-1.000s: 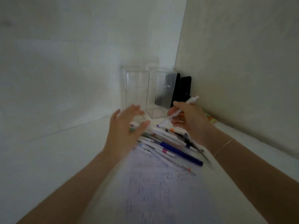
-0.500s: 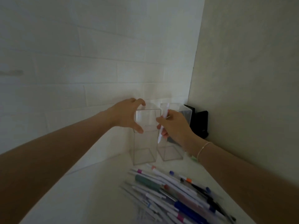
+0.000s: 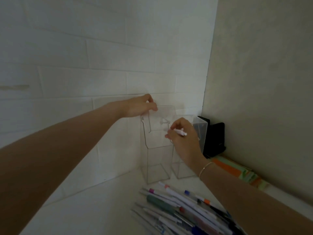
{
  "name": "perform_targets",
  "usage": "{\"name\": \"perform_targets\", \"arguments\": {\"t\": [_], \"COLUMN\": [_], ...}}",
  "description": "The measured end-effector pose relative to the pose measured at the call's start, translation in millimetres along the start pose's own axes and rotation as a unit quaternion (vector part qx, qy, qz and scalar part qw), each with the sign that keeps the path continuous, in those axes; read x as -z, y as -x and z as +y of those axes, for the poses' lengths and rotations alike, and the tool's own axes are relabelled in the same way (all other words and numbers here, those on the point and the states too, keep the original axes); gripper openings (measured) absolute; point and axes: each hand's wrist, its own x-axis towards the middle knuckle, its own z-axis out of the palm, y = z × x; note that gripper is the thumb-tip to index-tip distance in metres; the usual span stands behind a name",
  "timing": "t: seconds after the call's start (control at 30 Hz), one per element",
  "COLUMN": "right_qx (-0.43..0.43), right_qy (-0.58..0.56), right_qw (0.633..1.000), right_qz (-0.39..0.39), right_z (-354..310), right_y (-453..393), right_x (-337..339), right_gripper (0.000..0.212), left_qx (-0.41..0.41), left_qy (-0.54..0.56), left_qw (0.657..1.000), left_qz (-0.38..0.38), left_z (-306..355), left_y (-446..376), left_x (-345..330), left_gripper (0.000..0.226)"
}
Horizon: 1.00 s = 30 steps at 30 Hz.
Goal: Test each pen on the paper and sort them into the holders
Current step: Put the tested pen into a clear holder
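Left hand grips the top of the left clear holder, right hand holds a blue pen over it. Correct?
Not quite. The head view shows the pen in the right hand is white, not blue. The left hand does grip the top of the left clear holder.

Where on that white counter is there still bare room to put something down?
Bare counter lies left of the pen pile, up to the tiled wall. The back right corner is crowded: two clear holders, a black stand, coloured cards along the side wall.
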Motion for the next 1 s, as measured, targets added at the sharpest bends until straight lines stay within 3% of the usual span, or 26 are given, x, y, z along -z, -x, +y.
{"name": "perform_targets", "arguments": {"t": [0.13,0.27,0.5,0.57,0.63,0.7,0.77,0.83,0.93,1.0], "right_qx": [0.060,0.090,-0.004,-0.015,-0.048,-0.076,-0.108,-0.134,-0.168,-0.195], "right_qy": [0.079,0.195,0.358,0.370,0.338,0.303,0.277,0.271,0.283,0.291], "right_qw": [0.995,0.966,0.894,0.888,0.905,0.918,0.918,0.907,0.890,0.876], "right_qz": [-0.014,-0.146,-0.270,-0.271,-0.254,-0.244,-0.264,-0.294,-0.315,-0.330], "right_z": [19.0,33.1,7.2,4.6,5.2,4.6,3.0,-0.6,-4.6,-6.3], "right_y": [11.3,13.0,-4.3,-3.9,-4.4,-6.4,-9.5,-11.0,-11.0,-10.2], "right_x": [6.0,7.5,-2.0,-2.2,-0.6,1.7,4.2,5.4,3.2,-0.9], "right_gripper": [0.015,0.011,0.017,0.014,0.011,0.008,0.012,0.013,0.012,0.020], "left_qx": [-0.022,-0.053,-0.148,-0.150,-0.109,-0.056,-0.022,-0.032,-0.052,-0.051], "left_qy": [-0.009,-0.016,-0.058,-0.053,-0.035,-0.092,-0.175,-0.208,-0.177,-0.165], "left_qw": [0.999,0.996,0.970,0.970,0.984,0.991,0.982,0.967,0.947,0.944], "left_qz": [0.032,0.074,0.182,0.183,0.137,0.077,0.072,0.141,0.264,0.280], "left_z": [-2.5,1.2,16.2,28.0,37.5,43.3,43.4,41.5,37.8,35.9], "left_y": [-3.6,-4.8,-12.8,-12.3,-10.4,-6.9,-5.6,-7.8,-13.9,-18.2], "left_x": [0.8,-0.3,3.9,6.3,11.1,17.5,20.1,16.3,-0.2,-12.7], "left_gripper": [0.025,0.023,0.028,0.026,0.022,0.050,0.073,0.073,0.051,0.041]}}
